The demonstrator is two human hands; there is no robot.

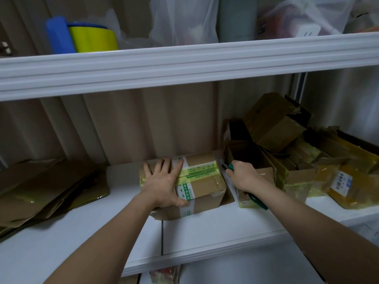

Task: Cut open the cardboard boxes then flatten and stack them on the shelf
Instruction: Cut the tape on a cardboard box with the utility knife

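Observation:
A taped cardboard box (202,181) with white-and-green tape stands on the white shelf (205,228) in the middle. My left hand (164,181) lies spread on its top left part, thumb hooked over the near edge. My right hand (244,177) grips a green-handled cutter (258,201), its tip at the box's right end near the top corner. A stack of flattened cardboard (49,189) lies at the left of the shelf.
A heap of opened and taped boxes (287,152) fills the right of the shelf. The upper shelf (184,64) carries a yellow tape roll (92,37), a blue item and plastic bags. A curtain hangs behind.

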